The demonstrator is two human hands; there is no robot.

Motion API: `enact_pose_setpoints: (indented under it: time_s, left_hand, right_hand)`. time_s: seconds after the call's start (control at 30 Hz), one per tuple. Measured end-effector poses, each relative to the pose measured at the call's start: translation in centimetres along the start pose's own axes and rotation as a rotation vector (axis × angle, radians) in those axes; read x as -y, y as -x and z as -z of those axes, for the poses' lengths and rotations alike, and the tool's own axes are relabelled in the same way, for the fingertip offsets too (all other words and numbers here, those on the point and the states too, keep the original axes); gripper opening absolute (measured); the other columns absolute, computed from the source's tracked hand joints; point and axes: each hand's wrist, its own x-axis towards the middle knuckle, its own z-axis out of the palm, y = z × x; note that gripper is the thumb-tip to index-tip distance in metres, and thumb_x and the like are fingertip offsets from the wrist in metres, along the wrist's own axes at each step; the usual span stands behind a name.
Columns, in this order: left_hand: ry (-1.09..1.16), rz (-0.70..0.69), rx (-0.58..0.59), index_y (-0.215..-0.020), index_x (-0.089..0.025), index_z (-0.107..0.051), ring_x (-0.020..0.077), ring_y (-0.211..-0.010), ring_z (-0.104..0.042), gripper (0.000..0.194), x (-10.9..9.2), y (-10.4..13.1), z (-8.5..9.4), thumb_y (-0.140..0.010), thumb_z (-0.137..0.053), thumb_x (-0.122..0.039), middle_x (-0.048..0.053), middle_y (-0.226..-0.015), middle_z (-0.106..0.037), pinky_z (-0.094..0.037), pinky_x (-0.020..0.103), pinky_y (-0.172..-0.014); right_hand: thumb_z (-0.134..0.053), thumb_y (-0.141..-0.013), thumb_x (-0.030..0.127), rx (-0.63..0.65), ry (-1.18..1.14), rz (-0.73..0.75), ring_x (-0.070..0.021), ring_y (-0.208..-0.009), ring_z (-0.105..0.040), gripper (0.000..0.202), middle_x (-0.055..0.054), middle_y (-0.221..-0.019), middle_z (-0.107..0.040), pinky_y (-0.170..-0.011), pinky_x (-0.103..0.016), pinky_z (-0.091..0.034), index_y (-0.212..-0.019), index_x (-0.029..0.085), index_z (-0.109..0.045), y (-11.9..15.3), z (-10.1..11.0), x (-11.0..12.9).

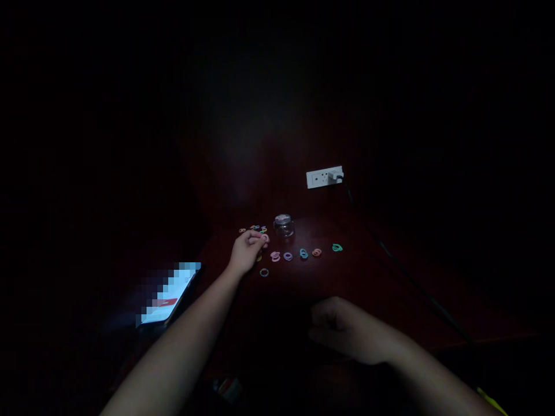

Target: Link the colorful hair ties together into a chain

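My left hand [249,251] is closed in a pinch on a small pink hair tie [265,238], just left of a clear lidded jar [284,227]. Mixed small hair ties [242,230] lie behind that hand, partly hidden by it. To its right, small groups sorted by colour form a row: pink hair ties [275,256], purple ones [288,256], blue ones [303,253], orange ones [317,252] and green ones [337,247]. A single multicoloured tie [264,272] lies nearer me. My right hand [342,329] hovers or rests at the front, fingers loosely curled, thumb apart, nothing visible in it.
A lit phone or tablet [173,292] stands tilted at the left. On the back wall is a white socket panel [318,178] with a plug; its dark cable [403,268] runs down the right side. The dark red tabletop [368,289] fades into shadow.
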Motion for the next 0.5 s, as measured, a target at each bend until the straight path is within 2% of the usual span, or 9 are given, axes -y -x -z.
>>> enact_pose_setpoints:
  time_s: [0.07,0.13,0.23,0.27,0.33,0.4,0.5]
  left_hand:
    - [0.194,-0.039,0.052,-0.083,-0.012,-0.055,0.0134,-0.065,-0.062,0.033,-1.1,0.7,-1.7,-0.069,-0.064,-0.041,0.008,-0.078,-0.067,-0.045,0.021,-0.054]
    - [0.296,-0.043,0.084,-0.082,-0.013,-0.053,0.0132,-0.065,-0.062,0.032,-2.0,1.3,-2.9,-0.069,-0.065,-0.04,0.007,-0.078,-0.067,-0.046,0.021,-0.053]
    - [0.342,-0.04,0.115,-0.085,-0.015,-0.052,0.0131,-0.064,-0.062,0.031,-2.5,1.9,-3.9,-0.071,-0.064,-0.039,0.006,-0.08,-0.067,-0.046,0.02,-0.049]
    - [0.348,-0.036,0.118,-0.085,-0.015,-0.052,0.0127,-0.063,-0.062,0.03,-2.5,2.1,-4.1,-0.07,-0.064,-0.038,0.005,-0.077,-0.066,-0.046,0.02,-0.049]
    - [0.348,-0.028,0.11,-0.082,-0.015,-0.052,0.0119,-0.061,-0.062,0.029,-2.3,2.3,-4.1,-0.069,-0.066,-0.036,0.003,-0.07,-0.065,-0.048,0.021,-0.052]
    - [0.33,-0.026,0.095,-0.079,-0.014,-0.053,0.0118,-0.06,-0.062,0.027,-2.0,2.5,-4.1,-0.068,-0.068,-0.034,0.001,-0.065,-0.064,-0.049,0.021,-0.056]
    - [0.268,-0.033,0.114,-0.078,-0.014,-0.053,0.012,-0.06,-0.063,0.024,-1.7,2.8,-4.1,-0.069,-0.067,-0.032,0.001,-0.063,-0.063,-0.049,0.021,-0.057]
  right_hand:
    - [-0.055,-0.076,0.027,-0.093,0.065,0.053,-0.0062,-0.053,-0.038,0.014,0.004,-0.06,-0.047,-0.045,-0.018,-0.027,-0.069,0.016,-0.051,-1.4,1.4,0.5]
    - [-0.055,-0.075,0.026,-0.214,0.06,0.115,-0.007,-0.055,-0.041,0.01,0.004,-0.063,-0.049,-0.047,-0.018,-0.031,-0.077,0.016,-0.053,-3.4,3.1,0.9]
    - [-0.056,-0.074,0.024,-0.45,-0.008,0.13,-0.0077,-0.055,-0.044,0.021,0.002,-0.068,-0.052,-0.051,-0.02,-0.036,-0.092,0.016,-0.052,-7.2,5.5,0.9]
    - [-0.057,-0.074,0.024,-0.491,-0.032,0.134,-0.0083,-0.056,-0.046,0.023,0.002,-0.069,-0.053,-0.052,-0.02,-0.037,-0.095,0.015,-0.053,-8.5,6.0,0.7]
    - [-0.055,-0.076,0.027,-0.43,-0.153,0.163,-0.0091,-0.056,-0.048,0.027,0.0,-0.071,-0.056,-0.051,-0.021,-0.037,-0.1,0.014,-0.053,-10.5,6.4,0.1]
    - [-0.056,-0.076,0.032,-0.366,-0.23,0.227,-0.0098,-0.058,-0.05,0.027,-0.002,-0.073,-0.058,-0.053,-0.022,-0.038,-0.096,0.014,-0.056,-11.7,5.9,-0.7]
    - [-0.058,-0.075,0.035,-0.398,-0.241,0.27,-0.01,-0.059,-0.05,0.025,-0.003,-0.072,-0.059,-0.054,-0.022,-0.038,-0.088,0.013,-0.059,-12.1,4.7,-1.7]
